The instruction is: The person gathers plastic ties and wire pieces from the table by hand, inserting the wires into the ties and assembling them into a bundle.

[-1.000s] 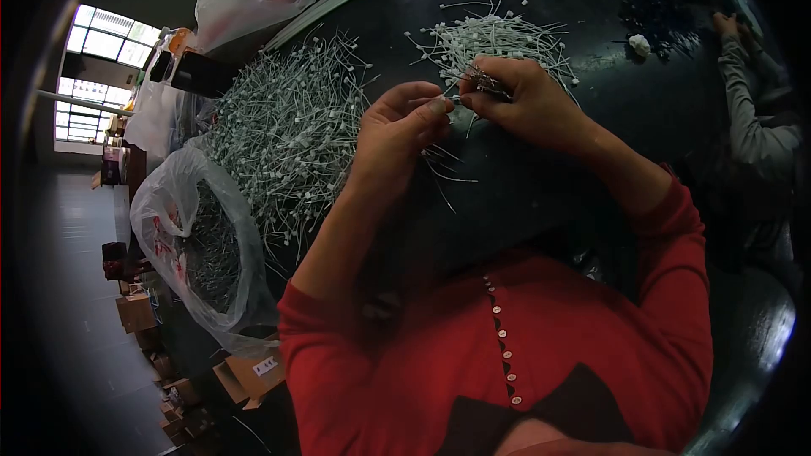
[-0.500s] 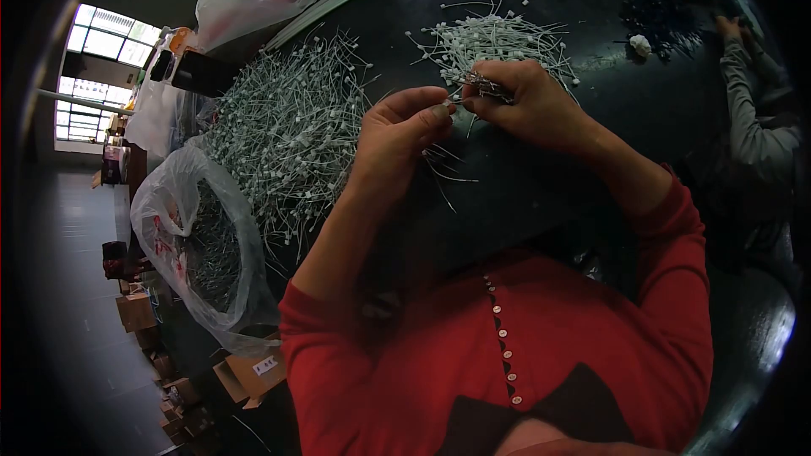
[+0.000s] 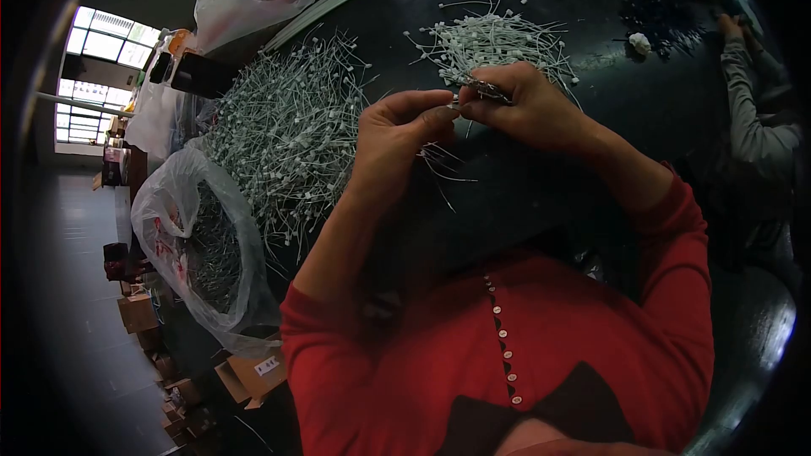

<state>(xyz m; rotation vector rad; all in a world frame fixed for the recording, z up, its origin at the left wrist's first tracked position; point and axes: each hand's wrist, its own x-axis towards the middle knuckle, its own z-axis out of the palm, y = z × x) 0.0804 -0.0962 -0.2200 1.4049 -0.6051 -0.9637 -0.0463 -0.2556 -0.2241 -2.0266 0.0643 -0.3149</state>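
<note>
My left hand (image 3: 382,139) is pinched on a small white connector (image 3: 454,104), with thin white wires (image 3: 441,171) trailing beneath the palm. Against the connector, my right hand (image 3: 541,114) has thumb and forefinger pressed together; the tiny piece at their tips is hidden. A bunch of thin silvery metal pieces (image 3: 490,91) is also tucked in that hand. Behind it lies a pile of short white wires with white connectors (image 3: 498,40). A larger heap of similar wires (image 3: 291,118) spreads left of my left hand.
A clear plastic bag (image 3: 245,245) of dark wires hangs at the table's left edge, above a cardboard box (image 3: 253,376). Pale tubes (image 3: 338,4) and another plastic bag (image 3: 253,0) lie farther back. At right are a white lump (image 3: 639,44) and another person's sleeve (image 3: 748,110).
The fingertips of both hands have come together at the connector. My left fingers shifted slightly right; the piles have not moved.
</note>
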